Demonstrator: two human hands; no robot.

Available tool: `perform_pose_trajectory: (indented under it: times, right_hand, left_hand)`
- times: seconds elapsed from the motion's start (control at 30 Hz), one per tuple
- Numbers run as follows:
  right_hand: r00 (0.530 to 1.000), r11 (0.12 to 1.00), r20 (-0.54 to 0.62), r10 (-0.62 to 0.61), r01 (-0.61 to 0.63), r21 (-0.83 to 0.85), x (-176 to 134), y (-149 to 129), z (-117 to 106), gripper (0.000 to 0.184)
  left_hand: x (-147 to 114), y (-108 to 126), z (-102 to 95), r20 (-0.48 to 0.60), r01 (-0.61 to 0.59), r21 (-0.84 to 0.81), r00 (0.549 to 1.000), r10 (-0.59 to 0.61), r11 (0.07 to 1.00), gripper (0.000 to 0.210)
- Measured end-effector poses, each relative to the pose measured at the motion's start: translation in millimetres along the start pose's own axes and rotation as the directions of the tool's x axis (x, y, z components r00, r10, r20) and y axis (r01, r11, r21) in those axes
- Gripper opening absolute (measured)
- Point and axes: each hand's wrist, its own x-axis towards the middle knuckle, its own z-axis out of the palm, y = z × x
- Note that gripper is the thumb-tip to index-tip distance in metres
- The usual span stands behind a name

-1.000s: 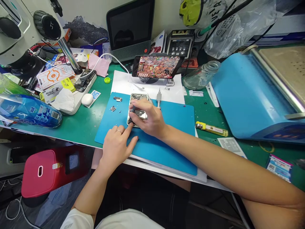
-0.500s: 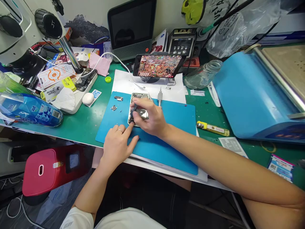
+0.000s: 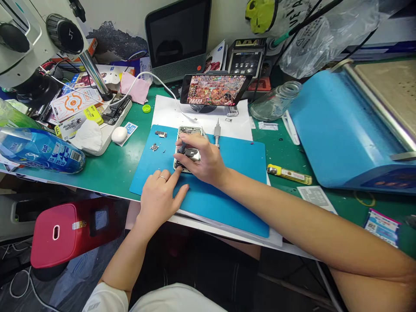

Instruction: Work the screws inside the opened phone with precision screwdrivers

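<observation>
Phone (image 3: 194, 153), opened with its innards bare, lies beneath the right hand's (image 3: 208, 162) fingers, its near edge at the left hand's (image 3: 159, 197) index fingertip. It should be light, stiff and a little slippery, with fragile insides; the outer rim looks the safest hold. The right fingers are pinched around what looks like a grey screwdriver (image 3: 182, 148); the left ones are spread, gripping nothing. Left of the right fingers, a flat part (image 3: 161, 134) and a smaller piece (image 3: 154, 147) seem delicate, best lifted by their edges.
</observation>
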Motion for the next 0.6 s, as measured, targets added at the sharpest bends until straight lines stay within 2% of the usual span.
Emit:
perform_pose_trajectory:
  times: [0.6]
  right_hand:
    - [0.999,0.999,0.02,0.039,-0.039,0.018,-0.2,-1.6,-2.8,0.058]
  left_hand:
    - [-0.2,0.0,0.1,0.01,-0.003,0.014,1.0,0.003,1.0,0.046]
